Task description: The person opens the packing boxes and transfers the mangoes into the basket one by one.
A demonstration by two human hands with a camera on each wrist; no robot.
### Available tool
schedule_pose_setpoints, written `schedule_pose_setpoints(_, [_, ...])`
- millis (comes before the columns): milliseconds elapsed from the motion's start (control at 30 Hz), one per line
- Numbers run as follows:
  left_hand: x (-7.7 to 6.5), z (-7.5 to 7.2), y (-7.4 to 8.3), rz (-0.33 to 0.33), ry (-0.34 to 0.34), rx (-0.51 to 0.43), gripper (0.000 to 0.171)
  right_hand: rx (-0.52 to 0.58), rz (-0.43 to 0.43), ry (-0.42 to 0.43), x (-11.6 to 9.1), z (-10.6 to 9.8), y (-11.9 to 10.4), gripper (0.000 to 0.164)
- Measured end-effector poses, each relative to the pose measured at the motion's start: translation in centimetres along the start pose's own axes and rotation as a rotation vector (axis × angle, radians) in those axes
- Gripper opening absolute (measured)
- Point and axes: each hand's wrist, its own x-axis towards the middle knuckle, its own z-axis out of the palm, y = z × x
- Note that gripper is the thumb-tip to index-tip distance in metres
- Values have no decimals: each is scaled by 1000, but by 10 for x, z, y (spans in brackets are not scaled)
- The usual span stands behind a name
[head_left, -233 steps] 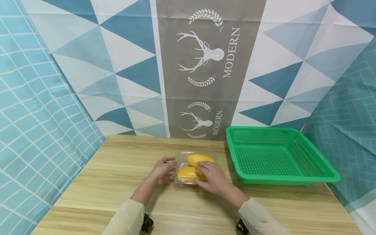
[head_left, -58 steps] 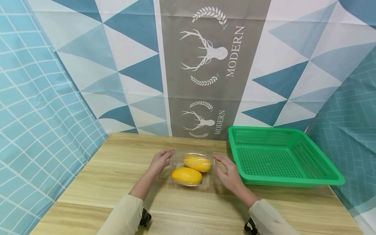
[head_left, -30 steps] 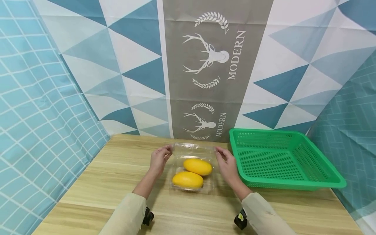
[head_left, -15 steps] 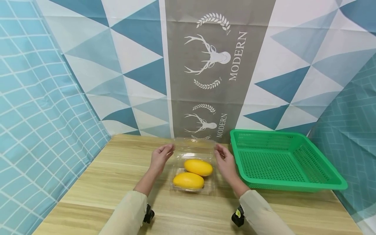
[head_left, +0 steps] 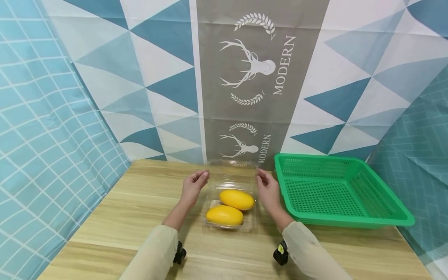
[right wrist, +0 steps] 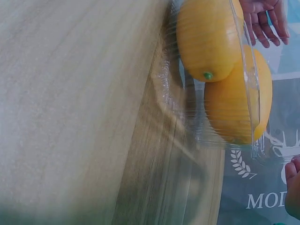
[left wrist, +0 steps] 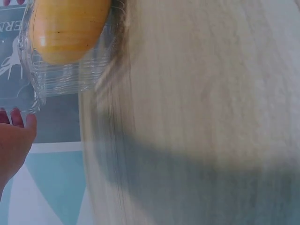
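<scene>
A clear plastic clamshell container (head_left: 249, 222) sits on the table with its lid (head_left: 231, 178) raised and tilted back toward the wall. Two yellow, mango-shaped fruits lie inside: a rear one (head_left: 237, 199) and a front one (head_left: 224, 215). My left hand (head_left: 193, 186) pinches the lid's left edge with its fingertips. On the opposite side, my right hand (head_left: 267, 188) holds the lid's right edge between thumb and fingers. The right wrist view shows a small green stem mark on one fruit (right wrist: 208, 47), seen through the ribbed wall.
A green perforated plastic basket (head_left: 341, 220) stands to the right, close beside my right hand. The wooden table (head_left: 140, 217) meets a patterned cloth wall (head_left: 245, 116) behind the container, with blue cloth on both sides.
Earlier, the lid covered the fruits and my right hand lay on top. Both hands then took the lid's side edges and lifted it; in the last second it has swung further back.
</scene>
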Motion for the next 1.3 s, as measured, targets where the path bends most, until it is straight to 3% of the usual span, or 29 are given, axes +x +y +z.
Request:
schedule_pose_setpoints(267, [5, 6, -3, 7, 25, 41, 30, -10, 19, 19, 5, 1, 3, 26])
schedule_pose_setpoints(800, [9, 4, -7, -51, 56, 56, 30, -44, 39, -63, 12, 5, 8, 31])
schedule_pose_setpoints(1300, [16, 5, -16, -77, 62, 2, 32, -78, 36, -53, 16, 9, 18, 34])
